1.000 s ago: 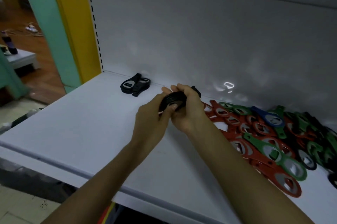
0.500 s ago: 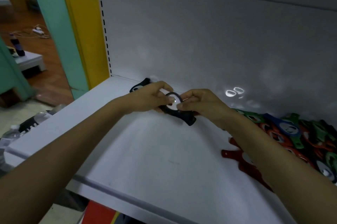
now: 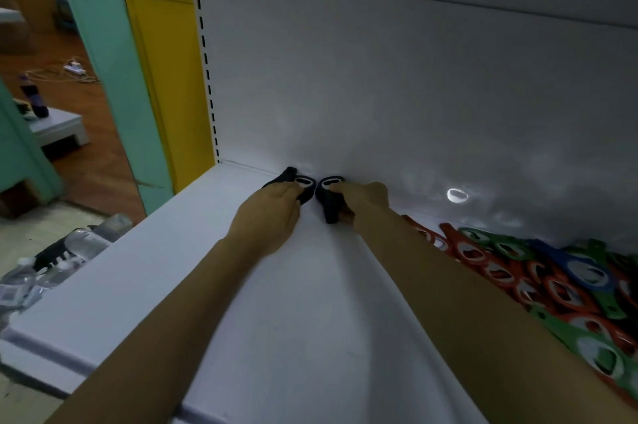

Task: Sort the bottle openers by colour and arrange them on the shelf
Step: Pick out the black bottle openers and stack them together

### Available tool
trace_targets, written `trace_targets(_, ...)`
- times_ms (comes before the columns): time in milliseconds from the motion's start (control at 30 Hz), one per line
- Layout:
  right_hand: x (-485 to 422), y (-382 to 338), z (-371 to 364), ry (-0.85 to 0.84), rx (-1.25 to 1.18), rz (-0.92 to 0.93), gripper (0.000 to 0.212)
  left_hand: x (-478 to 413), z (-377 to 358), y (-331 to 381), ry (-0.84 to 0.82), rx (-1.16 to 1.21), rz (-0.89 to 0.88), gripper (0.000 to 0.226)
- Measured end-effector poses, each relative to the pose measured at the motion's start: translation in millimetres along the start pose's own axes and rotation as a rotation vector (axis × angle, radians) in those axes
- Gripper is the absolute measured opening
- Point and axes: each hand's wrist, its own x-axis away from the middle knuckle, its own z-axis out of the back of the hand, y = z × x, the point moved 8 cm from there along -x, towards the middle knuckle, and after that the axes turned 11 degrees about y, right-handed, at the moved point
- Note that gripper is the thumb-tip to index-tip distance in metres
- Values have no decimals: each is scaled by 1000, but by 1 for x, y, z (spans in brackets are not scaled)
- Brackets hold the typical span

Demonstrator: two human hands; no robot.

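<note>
Progress early: at the shelf's (image 3: 241, 320) rear edge the right hand (image 3: 362, 197) grips a black opener (image 3: 329, 207); left hand (image 3: 269, 216) touches the black stack (image 3: 305, 186), grip indiscernible; the mixed pile (image 3: 552, 278) lies unsorted.

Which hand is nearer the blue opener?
Right. The right hand, holding a black opener, is left of the blue opener; the left hand is farther left, on the black stack.

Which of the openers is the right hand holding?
The black opener at the shelf's back, next to a second black opener under the left hand, away from the pile.
</note>
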Motion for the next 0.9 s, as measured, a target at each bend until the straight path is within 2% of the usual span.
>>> trace_targets(167,-9,4,-1,-34,22,17,51,1,-2,-4,7,34,1,41)
trace_targets(233,-11,-3,6,-88,167,120,33,1,0,-4,12,60,5,41)
trace_targets(300,-4,-17,6,-204,390,302,18,0,2,-6,16,80,30,41)
trace_targets(400,11,-38,-3,-375,662,531,19,-1,1,-8,3,96,69,41)
trace_targets(500,22,-50,-18,-572,929,611,22,-1,1,-8,-21,124,72,44)
trace_targets(600,28,-55,-35,-747,1088,633,28,0,2,-9,-20,142,70,49)
trace_targets(667,30,-57,-46,-772,1186,665,35,1,1,-9,-23,133,59,51)
trace_targets(767,29,-57,-63,-748,1321,753,34,2,0,-9,-16,153,40,48)
trace_targets(833,27,-58,-69,-705,1342,802,34,2,-1,-8,-11,166,27,47)
trace_targets(900,28,-64,-65,-593,1308,896,36,1,-2,-9,-12,174,24,48)
